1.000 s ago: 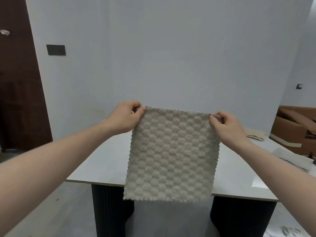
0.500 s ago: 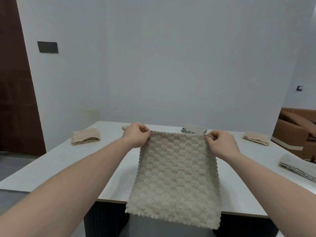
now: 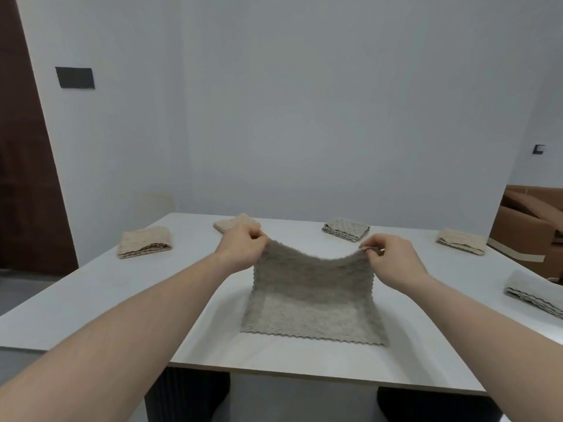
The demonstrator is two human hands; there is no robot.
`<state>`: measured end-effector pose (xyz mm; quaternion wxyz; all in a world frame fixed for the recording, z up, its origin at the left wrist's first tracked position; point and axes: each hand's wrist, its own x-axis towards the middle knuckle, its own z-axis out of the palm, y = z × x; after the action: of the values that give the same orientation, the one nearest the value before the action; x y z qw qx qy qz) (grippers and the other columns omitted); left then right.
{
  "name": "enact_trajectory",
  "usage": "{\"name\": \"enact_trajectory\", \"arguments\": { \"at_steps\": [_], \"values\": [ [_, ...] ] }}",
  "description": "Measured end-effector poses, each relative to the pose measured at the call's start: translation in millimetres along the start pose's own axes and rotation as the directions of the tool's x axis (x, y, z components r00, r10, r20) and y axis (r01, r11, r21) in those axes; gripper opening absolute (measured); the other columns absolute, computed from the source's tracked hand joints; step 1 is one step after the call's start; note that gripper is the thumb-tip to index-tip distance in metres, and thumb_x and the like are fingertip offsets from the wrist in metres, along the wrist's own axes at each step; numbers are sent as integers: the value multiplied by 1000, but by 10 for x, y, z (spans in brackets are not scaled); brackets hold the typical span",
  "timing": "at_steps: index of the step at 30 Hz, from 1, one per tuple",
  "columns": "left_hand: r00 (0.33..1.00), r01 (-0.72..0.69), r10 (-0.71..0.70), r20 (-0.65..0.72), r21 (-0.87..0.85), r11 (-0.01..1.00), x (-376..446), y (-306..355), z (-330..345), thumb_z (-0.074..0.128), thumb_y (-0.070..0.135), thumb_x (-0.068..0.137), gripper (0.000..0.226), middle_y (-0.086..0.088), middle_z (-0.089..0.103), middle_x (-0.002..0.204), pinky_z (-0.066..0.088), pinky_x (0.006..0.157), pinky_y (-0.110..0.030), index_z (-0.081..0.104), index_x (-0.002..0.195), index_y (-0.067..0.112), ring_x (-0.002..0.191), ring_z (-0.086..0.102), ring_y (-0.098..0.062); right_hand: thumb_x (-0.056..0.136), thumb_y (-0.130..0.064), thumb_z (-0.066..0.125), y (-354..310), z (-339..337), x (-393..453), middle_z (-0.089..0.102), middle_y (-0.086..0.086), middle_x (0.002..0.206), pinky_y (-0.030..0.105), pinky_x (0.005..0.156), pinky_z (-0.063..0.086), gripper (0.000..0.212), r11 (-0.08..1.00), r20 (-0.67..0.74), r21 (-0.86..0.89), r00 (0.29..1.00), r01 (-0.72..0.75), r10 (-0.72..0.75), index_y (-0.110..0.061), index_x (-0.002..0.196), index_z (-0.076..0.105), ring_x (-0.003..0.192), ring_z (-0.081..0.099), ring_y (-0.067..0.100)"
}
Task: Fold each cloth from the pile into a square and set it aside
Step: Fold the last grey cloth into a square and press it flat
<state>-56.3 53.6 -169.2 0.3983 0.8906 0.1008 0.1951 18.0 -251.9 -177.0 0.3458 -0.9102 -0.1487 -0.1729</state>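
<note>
A beige bobbled cloth (image 3: 310, 303) lies partly on the white table (image 3: 91, 303), its near half flat and its far edge lifted and sagging in the middle. My left hand (image 3: 242, 246) pinches the far left corner. My right hand (image 3: 388, 258) pinches the far right corner. Both hands hover a little above the tabletop.
Folded cloths sit around the table: one at the left (image 3: 144, 242), one behind my left hand (image 3: 234, 223), one at the back middle (image 3: 345, 229), one at the back right (image 3: 461, 240), one at the right edge (image 3: 534, 292). A cardboard box (image 3: 530, 226) stands beyond the right side.
The cloth hung in the air in front of the table edge; now both hands have carried it forward and down, and its lower half rests flat on the table.
</note>
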Motion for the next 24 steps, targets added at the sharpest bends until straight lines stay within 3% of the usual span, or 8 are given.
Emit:
{"name": "enact_trajectory", "arguments": {
  "at_steps": [2,6,8,11,14,24],
  "values": [
    [1000,8,-8,13,19,1000,-86,-23,19,61,24,90,24,2,62,66,42,55,-24,73,79,7,58,50,-13,93,-10,54,31,9,-96,72,-13,92,28,76,54,28,1000,36,-8,999,17,-17,-30,88,73,87,66,7],
    [1000,26,-27,16,26,999,-233,-77,55,62,33,89,34,11,71,64,36,44,-18,74,72,6,44,44,-6,87,-6,52,88,-11,-277,70,-9,81,26,65,52,31,999,95,-53,995,13,-7,-29,79,72,75,67,11],
    [1000,22,-23,7,62,998,-327,-104,79,64,34,88,31,11,68,61,39,47,-19,77,70,12,46,48,-5,85,-7,53,112,-18,-364,69,-8,77,27,66,52,30,995,125,-96,992,25,-13,-29,77,71,74,66,12],
    [1000,6,-8,16,101,995,-457,-195,134,69,25,84,17,15,73,69,52,62,-21,78,69,23,67,65,-1,85,-9,54,160,-2,-500,68,-10,77,30,70,55,28,987,172,-151,984,60,-34,-30,79,71,74,65,10],
    [999,-25,19,47,131,991,-577,-282,184,69,18,82,16,16,75,74,59,74,-24,81,75,27,76,70,-1,85,-11,57,241,17,-626,68,-11,82,31,75,56,27,978,219,-186,974,93,-51,-34,78,68,80,66,9],
    [996,-70,55,77,202,977,-853,-440,268,71,20,84,13,16,74,78,56,72,-18,80,81,28,75,68,1,83,-15,58,426,63,-946,71,-15,92,29,86,54,24,963,283,-241,958,119,-48,-37,82,67,92,66,6]
  ]
}}
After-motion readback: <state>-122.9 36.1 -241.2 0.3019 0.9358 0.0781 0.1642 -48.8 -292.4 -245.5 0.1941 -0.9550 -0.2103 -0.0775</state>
